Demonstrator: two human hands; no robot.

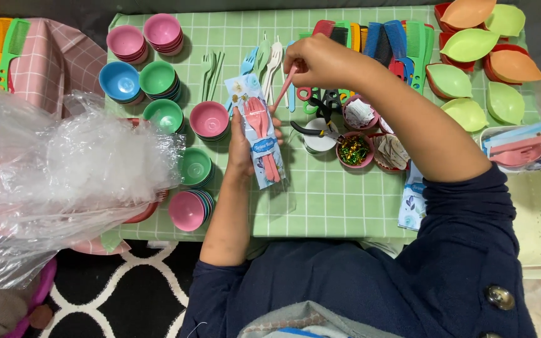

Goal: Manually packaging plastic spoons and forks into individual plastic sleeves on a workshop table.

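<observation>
Left hand (240, 147) grips upright clear plastic cutlery packet (259, 131), steadying it while right hand (320, 62) pinches pink plastic utensil (283, 89) at its mouth.

Stacked bowls (158, 78), combs (380, 39), leaf-shaped dishes (480, 44), pliers (311, 130) on green cloth (333, 200)

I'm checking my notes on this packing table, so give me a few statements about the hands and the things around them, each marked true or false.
1. The left hand holds a clear packet with a pink fork inside. True.
2. The right hand holds the pliers. False: it holds a pink utensil; the pliers lie on the table.
3. Combs lie along the far edge. True.
4. The tablecloth is plain red. False: it is green checked.
</observation>
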